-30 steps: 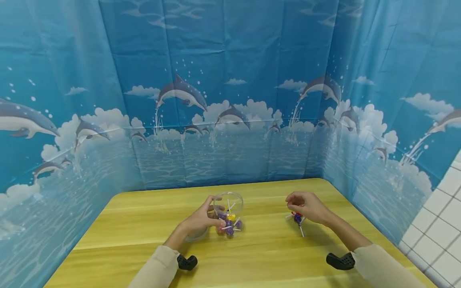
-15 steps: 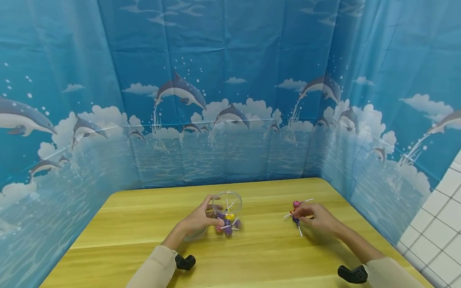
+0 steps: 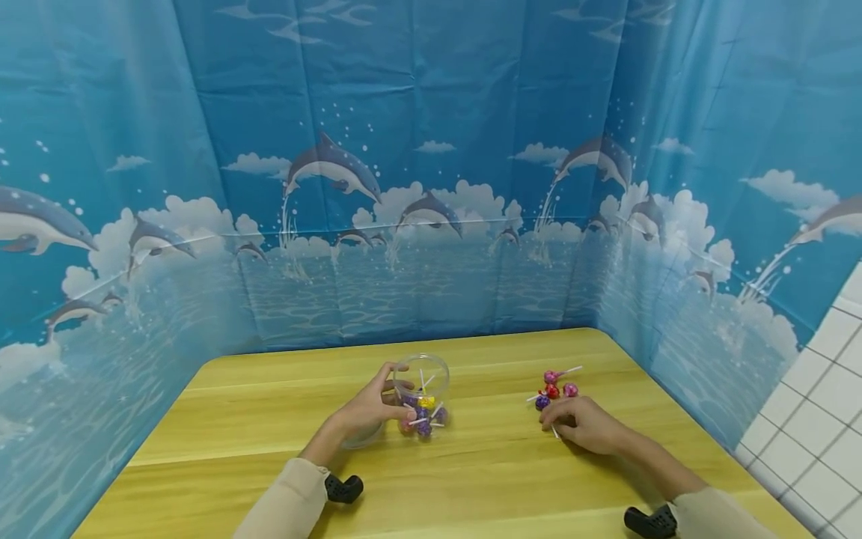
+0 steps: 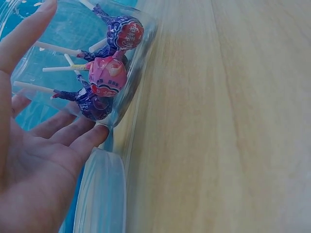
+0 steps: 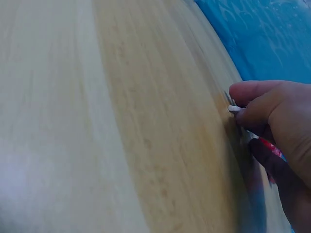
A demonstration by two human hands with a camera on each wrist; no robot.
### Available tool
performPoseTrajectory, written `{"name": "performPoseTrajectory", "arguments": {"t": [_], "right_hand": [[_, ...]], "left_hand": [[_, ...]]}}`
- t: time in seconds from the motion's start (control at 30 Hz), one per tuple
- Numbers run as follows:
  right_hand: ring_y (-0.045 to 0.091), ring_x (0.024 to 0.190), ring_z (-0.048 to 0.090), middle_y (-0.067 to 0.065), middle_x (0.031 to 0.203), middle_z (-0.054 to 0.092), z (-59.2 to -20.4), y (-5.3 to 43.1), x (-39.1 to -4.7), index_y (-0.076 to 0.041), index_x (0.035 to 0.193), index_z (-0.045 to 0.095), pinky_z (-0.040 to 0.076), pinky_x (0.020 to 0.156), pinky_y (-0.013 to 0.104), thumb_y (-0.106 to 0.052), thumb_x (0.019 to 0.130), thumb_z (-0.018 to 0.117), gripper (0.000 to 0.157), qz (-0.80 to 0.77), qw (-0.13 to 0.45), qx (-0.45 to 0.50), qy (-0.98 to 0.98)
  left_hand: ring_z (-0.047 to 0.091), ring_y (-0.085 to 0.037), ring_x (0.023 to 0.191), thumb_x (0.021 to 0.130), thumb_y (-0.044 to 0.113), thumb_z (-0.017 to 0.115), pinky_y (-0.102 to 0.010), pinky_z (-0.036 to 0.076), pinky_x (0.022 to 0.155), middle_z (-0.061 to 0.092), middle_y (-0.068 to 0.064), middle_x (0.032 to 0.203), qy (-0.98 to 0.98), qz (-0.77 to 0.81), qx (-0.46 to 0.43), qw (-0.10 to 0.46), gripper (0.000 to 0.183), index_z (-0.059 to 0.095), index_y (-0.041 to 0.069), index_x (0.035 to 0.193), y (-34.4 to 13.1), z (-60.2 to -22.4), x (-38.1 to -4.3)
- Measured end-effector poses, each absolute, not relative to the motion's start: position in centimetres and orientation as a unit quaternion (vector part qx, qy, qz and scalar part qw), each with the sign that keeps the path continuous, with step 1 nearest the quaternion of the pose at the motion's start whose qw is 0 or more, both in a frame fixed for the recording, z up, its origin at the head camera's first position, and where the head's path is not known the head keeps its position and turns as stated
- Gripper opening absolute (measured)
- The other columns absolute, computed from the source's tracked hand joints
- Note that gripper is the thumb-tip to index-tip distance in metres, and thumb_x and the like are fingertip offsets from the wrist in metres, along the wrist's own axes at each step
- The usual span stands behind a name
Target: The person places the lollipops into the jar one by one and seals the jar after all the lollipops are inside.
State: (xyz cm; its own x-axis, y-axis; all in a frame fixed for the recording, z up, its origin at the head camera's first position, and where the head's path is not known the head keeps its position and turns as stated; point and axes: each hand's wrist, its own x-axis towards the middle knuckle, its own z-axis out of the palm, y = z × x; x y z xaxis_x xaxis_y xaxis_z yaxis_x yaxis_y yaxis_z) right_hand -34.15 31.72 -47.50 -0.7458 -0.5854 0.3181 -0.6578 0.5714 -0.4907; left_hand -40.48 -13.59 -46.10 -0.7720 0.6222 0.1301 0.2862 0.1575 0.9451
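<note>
A clear plastic jar [image 3: 441,382] stands on the table, with purple, pink and yellow wrapped lollipops [image 3: 426,412] inside. My left hand [image 3: 367,408] grips the jar from its left side, thumb in front and fingers behind. In the left wrist view, the wrapped heads of a pink lollipop [image 4: 107,75] and purple ones show through the jar wall. On the right, my right hand [image 3: 586,427] pinches the white stick [image 5: 234,108] of a purple lollipop [image 3: 542,402] low over the table. Beyond it lie a red lollipop [image 3: 552,391] and two pink ones, one being a pink lollipop [image 3: 551,376].
A round clear lid [image 4: 102,194] lies on the table beside the jar, partly hidden by the left hand in the head view. Blue dolphin-print curtains [image 3: 431,299] hang behind the yellow wood-grain table [image 3: 471,479]. White tiles [image 3: 818,419] show at far right.
My right hand has drawn back toward me from over the red and pink lollipops, uncovering them, and now pinches the purple lollipop's stick. The left hand keeps its grip on the jar.
</note>
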Motion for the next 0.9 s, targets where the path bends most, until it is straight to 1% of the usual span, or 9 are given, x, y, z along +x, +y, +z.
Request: {"name": "performPoseTrajectory", "arguments": {"t": [0.17,0.27,0.37,0.5,0.6,0.7,0.8,0.9], "right_hand": [[0.021,0.104,0.069,0.003,0.108,0.074,-47.3,31.4,-34.7,-0.017,0.098,0.081,0.057,0.086,0.034,0.006,0.092,0.071,0.025,0.256,0.076,0.397,-0.878],[0.018,0.097,0.069,0.001,0.103,0.073,-47.2,31.1,-34.9,-0.015,0.097,0.08,0.058,0.082,0.035,0.007,0.091,0.073,0.023,0.244,0.091,0.431,-0.864],[0.015,0.091,0.068,-0.002,0.098,0.072,-46.9,30.7,-35.1,-0.015,0.096,0.078,0.057,0.077,0.034,0.007,0.092,0.072,0.023,0.248,0.104,0.445,-0.854],[0.008,0.087,0.065,-0.006,0.095,0.071,-46.6,30.2,-35.2,-0.015,0.096,0.075,0.053,0.073,0.032,0.005,0.094,0.071,0.02,0.25,0.127,0.428,-0.859],[0.006,0.084,0.065,-0.004,0.095,0.072,-46.3,29.8,-35.2,-0.011,0.098,0.074,0.054,0.072,0.031,0.005,0.093,0.072,0.017,0.242,0.156,0.408,-0.867],[0.006,0.083,0.063,0.001,0.093,0.072,-45.9,29.5,-35.2,-0.006,0.098,0.074,0.056,0.071,0.029,0.007,0.091,0.073,0.015,0.239,0.177,0.39,-0.871],[0.005,0.08,0.06,0.003,0.091,0.068,-45.3,29.4,-35.2,-0.004,0.099,0.073,0.056,0.068,0.027,0.008,0.092,0.072,0.014,0.25,0.177,0.377,-0.874],[0.006,0.074,0.06,0.0,0.089,0.067,-44.8,29.4,-35.2,-0.005,0.1,0.072,0.055,0.065,0.027,0.006,0.094,0.07,0.013,0.268,0.168,0.367,-0.875]], "left_hand": [[0.054,-0.038,0.132,0.097,0.014,0.075,-0.054,0.045,0.105,0.048,-0.021,0.148,0.746,0.573,0.303,0.151,0.071,0.031,0.017,0.154,-13.6,-46.3,-40.6],[0.054,-0.038,0.132,0.097,0.013,0.074,-0.055,0.044,0.106,0.046,-0.024,0.149,0.746,0.575,0.302,0.151,0.071,0.031,0.017,0.153,-13.6,-46.4,-40.7],[0.054,-0.038,0.132,0.097,0.013,0.074,-0.056,0.043,0.106,0.045,-0.025,0.149,0.746,0.575,0.301,0.148,0.071,0.031,0.016,0.153,-13.6,-46.4,-40.7],[0.054,-0.038,0.132,0.097,0.012,0.074,-0.056,0.044,0.106,0.048,-0.022,0.148,0.747,0.576,0.299,0.145,0.07,0.031,0.018,0.153,-13.6,-46.4,-40.7],[0.055,-0.037,0.132,0.097,0.013,0.074,-0.055,0.044,0.106,0.05,-0.018,0.147,0.748,0.574,0.299,0.144,0.07,0.032,0.018,0.153,-13.6,-46.3,-40.8],[0.054,-0.038,0.132,0.097,0.014,0.075,-0.055,0.045,0.105,0.051,-0.016,0.146,0.747,0.575,0.301,0.143,0.07,0.032,0.017,0.152,-13.6,-46.3,-40.8],[0.055,-0.038,0.131,0.097,0.013,0.075,-0.055,0.044,0.105,0.051,-0.017,0.146,0.748,0.575,0.301,0.143,0.069,0.033,0.016,0.152,-13.6,-46.3,-40.7],[0.055,-0.038,0.131,0.098,0.012,0.074,-0.055,0.044,0.106,0.051,-0.017,0.146,0.748,0.575,0.298,0.144,0.067,0.033,0.016,0.151,-13.6,-46.3,-40.7]]}}
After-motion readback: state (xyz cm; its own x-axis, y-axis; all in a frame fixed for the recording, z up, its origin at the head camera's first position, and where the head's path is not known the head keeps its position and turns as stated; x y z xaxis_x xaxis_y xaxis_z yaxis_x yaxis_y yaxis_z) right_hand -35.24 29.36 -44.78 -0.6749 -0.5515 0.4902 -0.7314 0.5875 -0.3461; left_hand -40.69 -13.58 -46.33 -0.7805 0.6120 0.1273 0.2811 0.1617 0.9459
